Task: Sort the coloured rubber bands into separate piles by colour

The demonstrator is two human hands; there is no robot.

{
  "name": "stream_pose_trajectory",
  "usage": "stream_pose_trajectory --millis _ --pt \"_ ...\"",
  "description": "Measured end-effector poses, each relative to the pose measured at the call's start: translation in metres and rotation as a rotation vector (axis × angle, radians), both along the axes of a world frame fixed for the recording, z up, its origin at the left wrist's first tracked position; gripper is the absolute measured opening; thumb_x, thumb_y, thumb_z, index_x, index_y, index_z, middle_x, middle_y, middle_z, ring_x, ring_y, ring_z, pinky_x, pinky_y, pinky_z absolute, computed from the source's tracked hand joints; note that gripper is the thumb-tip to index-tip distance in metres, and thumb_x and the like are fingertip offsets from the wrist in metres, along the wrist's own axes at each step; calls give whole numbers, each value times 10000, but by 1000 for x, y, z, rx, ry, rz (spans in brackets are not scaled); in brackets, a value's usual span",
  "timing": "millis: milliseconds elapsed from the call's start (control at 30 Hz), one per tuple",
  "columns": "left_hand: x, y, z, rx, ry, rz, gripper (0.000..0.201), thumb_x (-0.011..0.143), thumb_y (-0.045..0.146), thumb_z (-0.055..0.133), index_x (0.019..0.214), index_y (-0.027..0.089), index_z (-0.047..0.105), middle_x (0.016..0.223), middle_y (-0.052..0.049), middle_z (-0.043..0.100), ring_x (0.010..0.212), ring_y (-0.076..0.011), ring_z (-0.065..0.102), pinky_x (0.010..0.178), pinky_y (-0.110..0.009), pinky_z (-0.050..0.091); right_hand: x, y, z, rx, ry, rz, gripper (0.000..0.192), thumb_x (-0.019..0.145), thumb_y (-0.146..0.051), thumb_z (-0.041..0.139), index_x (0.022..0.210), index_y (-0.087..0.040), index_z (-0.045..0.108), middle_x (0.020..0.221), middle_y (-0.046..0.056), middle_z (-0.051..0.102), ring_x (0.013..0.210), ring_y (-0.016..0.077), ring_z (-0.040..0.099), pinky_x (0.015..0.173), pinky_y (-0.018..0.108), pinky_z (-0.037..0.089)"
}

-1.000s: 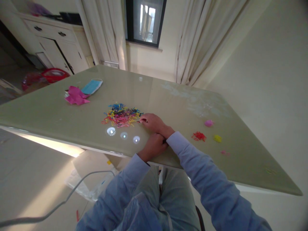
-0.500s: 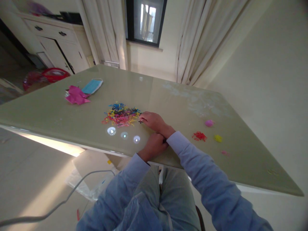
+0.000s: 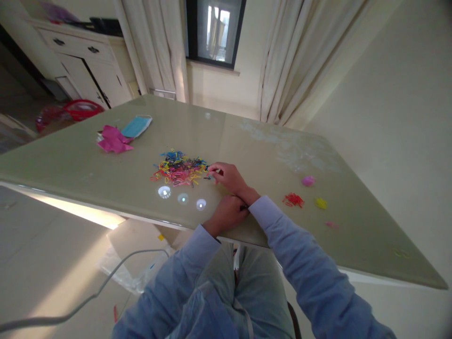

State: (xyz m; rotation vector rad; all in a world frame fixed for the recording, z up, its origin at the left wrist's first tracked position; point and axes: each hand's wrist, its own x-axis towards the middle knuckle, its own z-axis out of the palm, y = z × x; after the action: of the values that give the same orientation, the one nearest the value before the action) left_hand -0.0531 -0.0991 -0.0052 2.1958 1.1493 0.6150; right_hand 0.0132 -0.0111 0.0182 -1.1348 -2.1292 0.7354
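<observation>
Near the front of the tabletop (image 3: 116,188), we have our right hand (image 3: 228,178) at the right edge of a mixed pile (image 3: 180,170) of bands, thumb and forefinger close to each other; a few dark bands (image 3: 207,178) lie by the fingertips, but we cannot tell whether the grip is clamped on any; our left hand (image 3: 229,213) is curled against the right wrist, and what it may hold is hidden from us. We judge the step in hand to be picking at the dark bands; the next move seems to call for a fine pinch that leaves the tangled neighbours undisturbed. Well apart to the right sit a red heap (image 3: 293,200), a yellow heap (image 3: 320,203), a purple heap (image 3: 308,181) and a faint pink heap (image 3: 332,225); to the left lie pink paper (image 3: 115,140) and a mask (image 3: 137,126), side by side. The surface is glossy, with bright reflections in front of the pile and a whitish smear farther right; beyond it we see a cabinet (image 3: 86,61), curtains (image 3: 155,42) and a window (image 3: 215,33); a grey cable (image 3: 95,293) bends across the lower left.
</observation>
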Motion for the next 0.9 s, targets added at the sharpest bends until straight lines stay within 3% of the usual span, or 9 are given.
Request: stream_pose_trajectory --millis 167,267,367,467,600,900 --pt "1 0 -2 9 -85 -22 248 840 185 548 714 152 758 706 -59 728 590 -143 585 582 -259 349 15 -20 0 -264 426 -37 281 797 -386 667 944 -146 678 891 50 721 577 118 667 475 201 458" --pt "1 0 -2 17 -98 -6 266 876 205 524 752 166 756 722 -44 724 605 -139 577 584 -255 338 30 -43 12 -383 618 -87 335 723 -424 754 910 -157 681 847 43 726 582 121 670 474 195 484" --pt "0 0 -1 27 -64 5 268 908 251 519 804 172 753 743 -43 721 634 -145 586 613 -254 356 55 -69 28 -520 845 -200 368 687 -437 792 939 -192 682 959 45 735 545 74 612 442 168 460" --pt "-1 0 -1 40 -69 -3 279 932 307 525 844 176 755 784 -46 735 692 -153 619 661 -256 392 86 -93 39 -491 992 -293 301 768 -481 718 973 -262 693 1101 21 713 472 23 473 387 147 391" --pt "-2 1 -2 34 -99 11 244 925 301 547 917 188 764 865 -45 758 764 -161 658 707 -254 428 114 -120 44 -370 1020 -364 232 880 -483 599 1011 -325 709 1165 -11 683 423 17 342 345 155 320" --pt "-4 0 -4 32 -168 26 252 922 316 552 898 178 763 872 -37 763 776 -155 675 713 -241 450 114 -144 46 -320 1011 -362 208 904 -474 571 1020 -362 703 1143 -33 691 372 13 196 332 186 279"
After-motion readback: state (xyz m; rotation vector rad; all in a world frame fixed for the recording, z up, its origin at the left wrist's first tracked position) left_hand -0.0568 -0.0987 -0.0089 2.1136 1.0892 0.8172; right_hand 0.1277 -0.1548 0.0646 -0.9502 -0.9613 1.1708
